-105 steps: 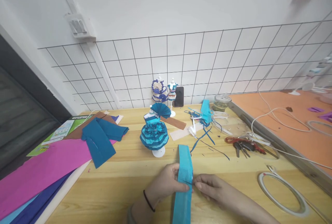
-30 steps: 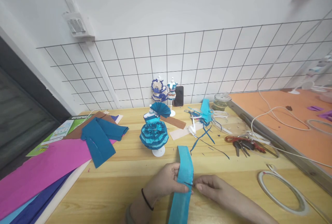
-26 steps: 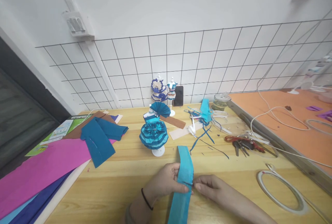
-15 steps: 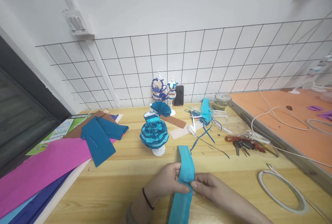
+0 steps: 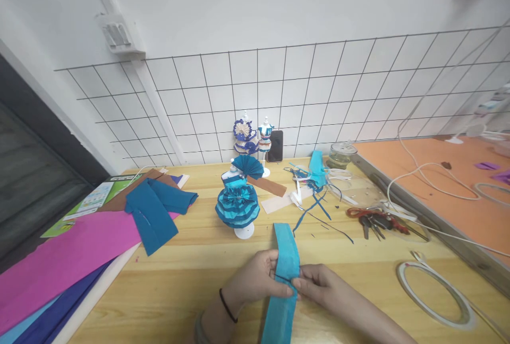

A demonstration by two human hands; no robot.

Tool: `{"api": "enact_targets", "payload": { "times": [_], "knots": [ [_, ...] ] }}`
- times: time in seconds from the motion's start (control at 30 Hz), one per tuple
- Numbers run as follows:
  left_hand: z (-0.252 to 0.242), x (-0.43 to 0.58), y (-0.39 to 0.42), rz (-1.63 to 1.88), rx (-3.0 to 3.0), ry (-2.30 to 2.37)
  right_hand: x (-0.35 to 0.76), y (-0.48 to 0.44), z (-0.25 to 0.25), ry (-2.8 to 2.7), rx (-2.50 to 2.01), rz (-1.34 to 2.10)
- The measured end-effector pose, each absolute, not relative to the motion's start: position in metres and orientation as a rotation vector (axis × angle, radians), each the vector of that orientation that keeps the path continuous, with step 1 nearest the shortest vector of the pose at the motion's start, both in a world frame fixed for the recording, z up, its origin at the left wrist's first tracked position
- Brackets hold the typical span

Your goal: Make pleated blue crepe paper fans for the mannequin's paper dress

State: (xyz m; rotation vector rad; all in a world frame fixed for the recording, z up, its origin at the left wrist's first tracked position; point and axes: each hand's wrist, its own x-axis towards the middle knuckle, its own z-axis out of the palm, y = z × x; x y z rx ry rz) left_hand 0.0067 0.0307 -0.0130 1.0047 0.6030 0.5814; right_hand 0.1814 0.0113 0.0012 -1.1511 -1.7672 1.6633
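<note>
A long strip of light blue crepe paper [image 5: 286, 251] runs from the table's middle toward me and off the bottom edge. My left hand [image 5: 255, 280] pinches the strip from its left side, thumb on top. My right hand [image 5: 319, 283] pinches the same spot from the right, fingertips meeting the left thumb; a thin dark line, perhaps a pin or thread, crosses the paper there. Just beyond the strip stands a small dress form wearing a ruffled blue paper dress [image 5: 238, 207].
Pink, dark blue and teal paper sheets [image 5: 79, 243] lie at the left. Two more small dress forms [image 5: 253, 139] and a phone [image 5: 274, 146] stand by the wire grid. Blue scraps [image 5: 314, 195], keys [image 5: 376, 222], a glass jar [image 5: 340, 155] and a tape ring [image 5: 436, 291] lie to the right.
My right fingers have closed in onto the strip, meeting the left thumb, and the thin dark piece that stuck out to the right now lies across the paper.
</note>
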Motion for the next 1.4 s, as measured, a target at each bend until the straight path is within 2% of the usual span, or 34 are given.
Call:
{"api": "enact_targets", "payload": {
  "times": [0.57,0.83,1.03,1.2,1.4],
  "knots": [
    [-0.016,0.01,0.032,0.602,0.963,0.572,0.186,0.009,0.006,-1.725,-1.096,1.714],
    [-0.021,0.005,0.038,0.64,1.049,0.723,0.196,0.012,-0.002,-1.681,-1.243,1.647],
    [-0.031,0.001,0.045,0.85,1.427,1.032,0.203,0.011,-0.005,-1.296,-1.283,1.92],
    [-0.023,0.0,0.042,0.981,1.747,1.205,0.204,0.017,0.002,-1.203,-1.227,2.059],
    [-0.007,0.0,0.031,0.979,2.024,1.127,0.202,0.018,0.005,-1.217,-1.079,2.254]
  ]
}}
